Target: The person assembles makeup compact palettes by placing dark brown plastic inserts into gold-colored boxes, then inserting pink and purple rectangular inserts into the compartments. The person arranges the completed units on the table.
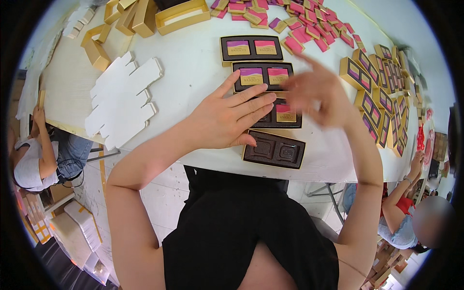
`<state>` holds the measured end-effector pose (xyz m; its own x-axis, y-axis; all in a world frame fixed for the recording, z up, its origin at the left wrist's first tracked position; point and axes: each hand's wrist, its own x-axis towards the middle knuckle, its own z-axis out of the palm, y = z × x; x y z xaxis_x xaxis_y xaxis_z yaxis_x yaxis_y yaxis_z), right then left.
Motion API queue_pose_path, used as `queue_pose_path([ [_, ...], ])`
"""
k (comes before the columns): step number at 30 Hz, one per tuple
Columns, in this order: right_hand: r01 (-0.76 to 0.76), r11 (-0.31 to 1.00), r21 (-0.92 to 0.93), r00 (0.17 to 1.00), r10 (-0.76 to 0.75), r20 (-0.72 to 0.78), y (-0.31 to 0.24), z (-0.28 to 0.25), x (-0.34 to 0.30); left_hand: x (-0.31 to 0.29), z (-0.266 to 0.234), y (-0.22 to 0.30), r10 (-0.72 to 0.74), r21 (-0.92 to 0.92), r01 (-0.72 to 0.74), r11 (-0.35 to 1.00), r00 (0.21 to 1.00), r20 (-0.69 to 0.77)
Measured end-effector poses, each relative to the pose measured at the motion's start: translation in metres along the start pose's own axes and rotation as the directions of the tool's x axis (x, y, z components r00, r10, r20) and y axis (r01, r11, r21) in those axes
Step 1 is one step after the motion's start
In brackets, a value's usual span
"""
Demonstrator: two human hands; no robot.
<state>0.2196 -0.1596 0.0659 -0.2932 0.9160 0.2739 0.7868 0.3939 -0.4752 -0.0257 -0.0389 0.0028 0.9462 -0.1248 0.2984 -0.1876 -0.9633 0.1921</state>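
Note:
Several small gold boxes with dark brown moulded trays stand in a column before me. The farthest box (pixel 251 50) and the second box (pixel 263 87) each hold a purple-and-gold and a pink-and-gold square packet. Over the third box (pixel 295 124) spreads my left hand (pixel 224 118), fingers stretched and apart; a pink packet (pixel 286 113) shows in its right compartment, while the left one is partly covered. Both compartments of the nearest box (pixel 274 150) are bare. My right hand (pixel 321 99), smeared by motion, hovers at the right of the second and third boxes; its grip is unclear.
Loose pink and purple packets (pixel 309 29) lie heaped at the far side. Filled boxes (pixel 379 89) stand in rows on the right. Flat white card pieces (pixel 123 99) and gold sleeves (pixel 182 18) lie on the left and far left. Other people sit at both sides.

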Motion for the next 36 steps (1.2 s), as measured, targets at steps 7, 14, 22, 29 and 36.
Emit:
queue_pose_path([
  [7,-0.200,0.852,-0.483,0.973,0.115,-0.200,0.145,0.021,0.064,-0.001,0.003,-0.002,-0.055,0.025,0.055,0.998,0.998,-0.027],
  [14,-0.199,0.939,-0.280,0.899,0.061,-0.433,0.058,-0.001,0.040,-0.005,-0.017,-0.001,0.268,-0.181,-0.311,0.933,0.936,-0.227],
  [22,-0.080,0.922,-0.379,0.977,-0.003,-0.212,-0.049,0.065,-0.003,-0.010,0.013,0.021,0.483,0.112,-0.489,0.865,0.749,-0.453],
  [29,-0.065,0.926,-0.371,0.998,0.063,-0.017,-0.056,0.053,-0.027,-0.012,0.015,0.023,0.429,0.124,-0.423,0.898,0.774,-0.466],
  [36,0.093,0.910,-0.404,0.969,0.010,0.246,-0.034,0.037,-0.011,-0.014,0.016,0.024,0.434,0.130,-0.427,0.895,0.764,-0.477],
])
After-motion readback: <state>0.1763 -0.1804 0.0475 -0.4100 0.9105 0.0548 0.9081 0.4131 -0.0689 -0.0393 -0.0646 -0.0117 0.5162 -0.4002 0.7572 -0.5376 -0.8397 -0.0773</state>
